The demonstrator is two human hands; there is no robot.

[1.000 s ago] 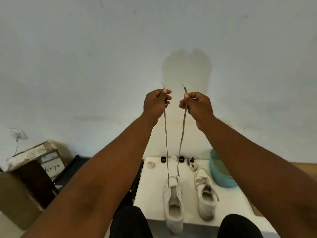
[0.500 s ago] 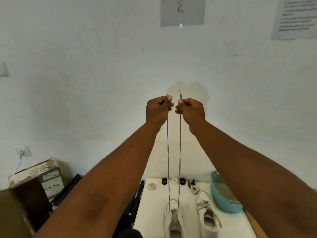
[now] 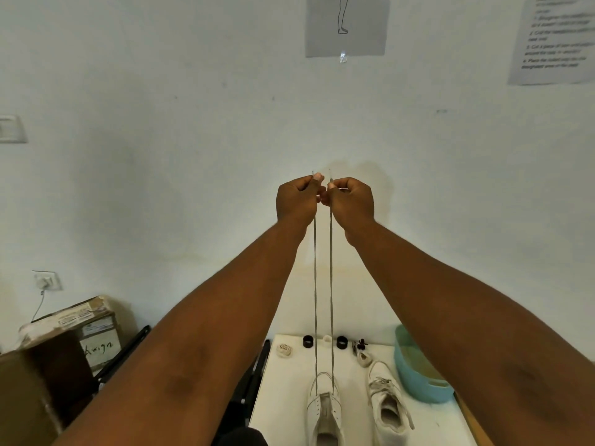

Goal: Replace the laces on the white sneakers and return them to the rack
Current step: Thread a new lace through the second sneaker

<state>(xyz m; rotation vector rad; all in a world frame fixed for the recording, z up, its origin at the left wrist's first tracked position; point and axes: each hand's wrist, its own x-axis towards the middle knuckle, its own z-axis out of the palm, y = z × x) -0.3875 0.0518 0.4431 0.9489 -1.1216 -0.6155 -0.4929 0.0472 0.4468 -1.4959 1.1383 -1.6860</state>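
Note:
Two white sneakers stand on a white table (image 3: 428, 423). The left sneaker (image 3: 323, 413) has a grey lace (image 3: 331, 284) threaded only through its front eyelets, and both strands rise straight up, taut. My left hand (image 3: 297, 201) pinches the tip of the left strand. My right hand (image 3: 351, 201) pinches the tip of the right strand. Both hands are raised high in front of the wall, almost touching each other. The right sneaker (image 3: 388, 403) stands beside the first, laced.
A light blue basin (image 3: 418, 378) sits at the table's right. Two black rings (image 3: 308, 341), a small white roll (image 3: 284, 349) and small bits line the table's far edge. Cardboard boxes (image 3: 80, 329) stand on the left. Papers (image 3: 346, 24) hang on the wall.
Both hands have come closer together and the lace strands have pulled straight and taut. The view has tilted upward, so the sneakers now sit at the bottom edge.

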